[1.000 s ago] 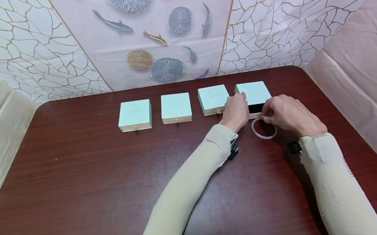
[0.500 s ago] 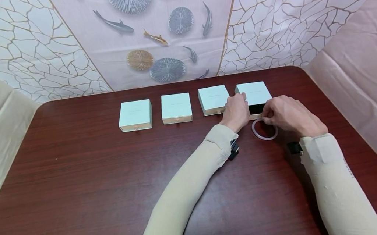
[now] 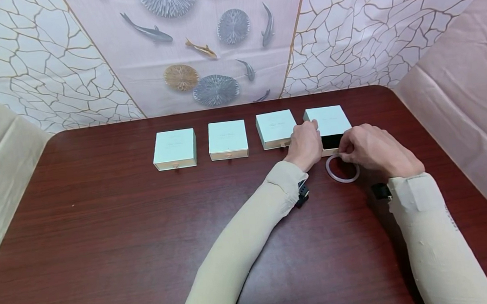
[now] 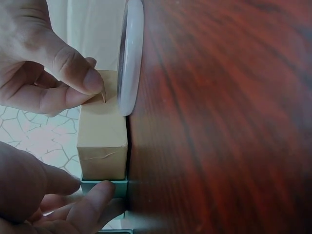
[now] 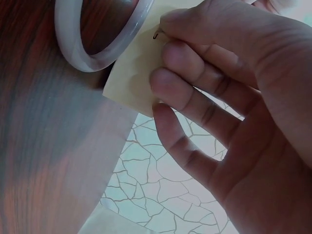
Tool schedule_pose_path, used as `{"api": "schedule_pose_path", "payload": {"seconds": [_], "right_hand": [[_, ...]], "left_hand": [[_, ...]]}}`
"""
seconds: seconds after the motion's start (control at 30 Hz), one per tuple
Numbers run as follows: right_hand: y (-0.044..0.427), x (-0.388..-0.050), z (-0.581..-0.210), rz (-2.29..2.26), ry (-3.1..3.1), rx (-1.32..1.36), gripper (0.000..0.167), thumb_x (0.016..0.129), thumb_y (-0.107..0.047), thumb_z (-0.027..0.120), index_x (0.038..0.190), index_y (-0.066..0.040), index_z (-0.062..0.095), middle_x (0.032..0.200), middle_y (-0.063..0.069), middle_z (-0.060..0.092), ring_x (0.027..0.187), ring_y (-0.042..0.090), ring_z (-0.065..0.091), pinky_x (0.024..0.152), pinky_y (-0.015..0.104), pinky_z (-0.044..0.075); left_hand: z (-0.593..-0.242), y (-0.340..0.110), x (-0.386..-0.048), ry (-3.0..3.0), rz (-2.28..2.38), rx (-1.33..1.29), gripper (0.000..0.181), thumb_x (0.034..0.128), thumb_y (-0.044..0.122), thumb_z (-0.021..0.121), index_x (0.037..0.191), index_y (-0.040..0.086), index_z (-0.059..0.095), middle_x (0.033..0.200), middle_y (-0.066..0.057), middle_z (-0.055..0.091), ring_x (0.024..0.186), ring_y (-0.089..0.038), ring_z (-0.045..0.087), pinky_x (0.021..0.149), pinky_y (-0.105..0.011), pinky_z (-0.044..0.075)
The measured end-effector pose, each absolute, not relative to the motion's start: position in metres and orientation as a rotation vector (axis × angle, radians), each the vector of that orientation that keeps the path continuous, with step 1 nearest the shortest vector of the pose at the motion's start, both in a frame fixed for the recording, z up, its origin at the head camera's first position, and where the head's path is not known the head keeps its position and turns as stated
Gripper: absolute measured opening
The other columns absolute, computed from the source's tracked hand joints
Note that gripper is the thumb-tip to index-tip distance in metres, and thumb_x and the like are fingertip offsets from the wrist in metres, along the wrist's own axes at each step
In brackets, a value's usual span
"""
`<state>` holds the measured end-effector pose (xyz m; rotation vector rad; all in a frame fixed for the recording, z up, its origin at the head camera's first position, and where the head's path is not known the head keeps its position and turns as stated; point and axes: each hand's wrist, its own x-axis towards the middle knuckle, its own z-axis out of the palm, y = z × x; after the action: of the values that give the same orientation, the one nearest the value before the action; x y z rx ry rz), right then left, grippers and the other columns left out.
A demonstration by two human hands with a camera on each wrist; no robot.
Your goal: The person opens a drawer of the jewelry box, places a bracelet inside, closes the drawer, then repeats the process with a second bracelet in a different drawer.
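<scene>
My right hand (image 3: 376, 148) pinches the small pull tab (image 4: 104, 96) on the front of a drawer (image 4: 102, 126), between thumb and fingertips. That drawer is beige with a black inside and stands partly out of the rightmost mint gift box (image 3: 331, 119). At the box's left side, my left hand (image 3: 305, 144) holds the mint sleeve, its thumb and fingers close to the front edge (image 4: 97, 187). A pale translucent bangle (image 3: 328, 171) is just in front of the drawer, close to my right fingertips. In the left wrist view the bangle (image 4: 131, 58) looks nearly edge-on, against the drawer front.
To the left stand more mint drawer boxes in a row: one box (image 3: 276, 125) beside my left hand, a middle box (image 3: 227, 136) and a far-left box (image 3: 174, 145), all shut. The dark red-brown table (image 3: 125, 237) ends at patterned cloth (image 3: 235, 52) behind.
The drawer has come out slightly further toward me, pulled by my right hand. The bangle has shifted a little the same way. My left hand stays in place.
</scene>
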<state>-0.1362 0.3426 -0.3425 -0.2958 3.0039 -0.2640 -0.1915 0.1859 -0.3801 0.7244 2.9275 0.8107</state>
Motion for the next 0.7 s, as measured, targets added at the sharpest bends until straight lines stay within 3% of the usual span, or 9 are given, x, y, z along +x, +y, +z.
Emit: {"api": "schedule_pose_path", "payload": {"seconds": [0.3,0.7], "right_hand": [[0.3423,-0.1364,-0.3413,-0.271,2.978,-0.288,0.010,0.085,-0.010,0.074,0.085,-0.017,0.081,0.079,-0.005,0.072,0.075,0.015,0.059,0.066,0.034,0.047],[0.3422,-0.1346,-0.3405,-0.268,2.974,-0.294,0.012,0.084,-0.008,0.072,0.082,-0.017,0.080,0.075,-0.005,0.070,0.073,0.016,0.058,0.065,0.034,0.046]], "left_hand": [[-0.3809,0.1866,-0.1917,2.917,0.843,0.712,0.034,0.1091,0.016,0.043,0.135,0.009,0.063,0.095,-0.008,0.074,0.086,-0.023,0.075,0.065,-0.024,0.057],[-0.3809,0.1873,-0.1914,2.927,0.852,0.692,0.028,0.1082,0.016,0.045,0.123,0.009,0.068,0.094,-0.008,0.073,0.087,-0.024,0.075,0.066,-0.027,0.058]]}}
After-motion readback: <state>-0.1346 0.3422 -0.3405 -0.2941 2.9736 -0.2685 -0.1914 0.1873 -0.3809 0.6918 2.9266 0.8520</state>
